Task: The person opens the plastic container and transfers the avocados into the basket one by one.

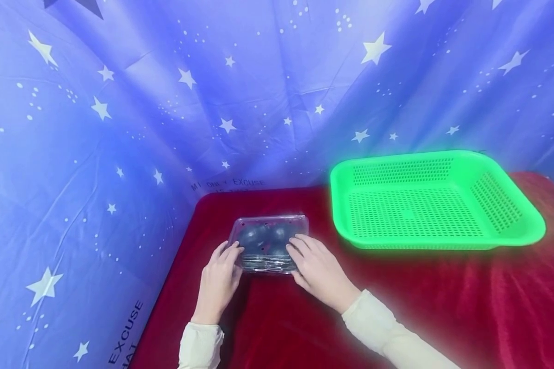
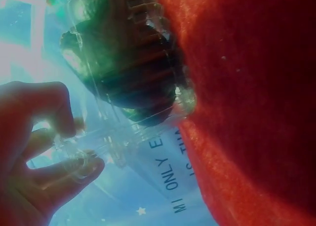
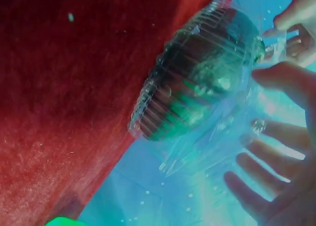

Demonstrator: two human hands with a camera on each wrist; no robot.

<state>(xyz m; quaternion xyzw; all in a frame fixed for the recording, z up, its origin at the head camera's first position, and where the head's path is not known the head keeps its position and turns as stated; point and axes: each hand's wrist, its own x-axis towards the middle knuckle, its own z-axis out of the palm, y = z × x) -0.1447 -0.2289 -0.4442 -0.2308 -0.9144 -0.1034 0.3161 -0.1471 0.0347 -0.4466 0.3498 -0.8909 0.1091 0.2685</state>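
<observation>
A clear plastic clamshell box [image 1: 270, 230] with small holes in its lid is at the middle of the head view, over the red cloth. Two dark, glossy rounded items [image 1: 254, 237] show through it; their exact kind I cannot tell. At its left edge, my left hand [image 1: 218, 279] pinches the plastic rim between thumb and fingers, which the left wrist view shows closely. My right hand [image 1: 320, 269] is at the opposite side, fingertips touching the lid's right edge and thumb near the front. In the right wrist view its fingers [image 3: 264, 162] are spread and fairly straight.
A bright green perforated plastic basket [image 1: 512, 233] stands to the right on the red cloth-covered table [image 1: 397, 307]. Behind and to the left hangs a blue curtain [image 1: 258, 102] with white stars, meeting the table's back and left edges.
</observation>
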